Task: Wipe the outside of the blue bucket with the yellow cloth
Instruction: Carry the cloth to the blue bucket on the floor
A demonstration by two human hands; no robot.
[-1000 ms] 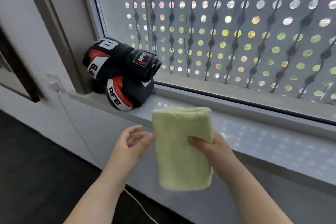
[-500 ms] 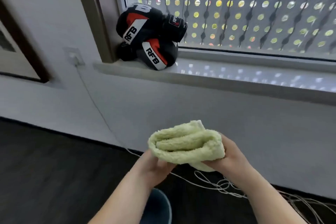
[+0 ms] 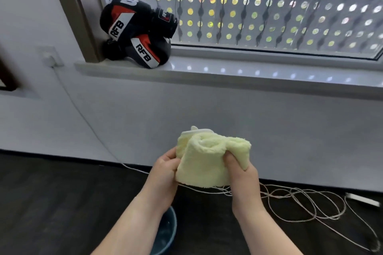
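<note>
Both hands hold the pale yellow cloth [image 3: 207, 159], folded and bunched, in front of the white wall below the window. My left hand [image 3: 165, 170] grips its left edge, and my right hand [image 3: 241, 174] pinches its right side with the thumb on top. The blue bucket [image 3: 166, 232] stands on the dark floor directly below, mostly hidden behind my left forearm; only part of its rim and inside shows.
Black and red boxing gloves [image 3: 134, 31] sit at the left end of the windowsill [image 3: 248, 72]. White cables [image 3: 300, 203] lie tangled on the dark floor to the right. A wall socket [image 3: 50, 56] with a cable is at the left.
The view has tilted down from the sill toward the floor. The cloth was hanging flat in my right hand; now both hands hold it bunched lower down, and the bucket has come into view.
</note>
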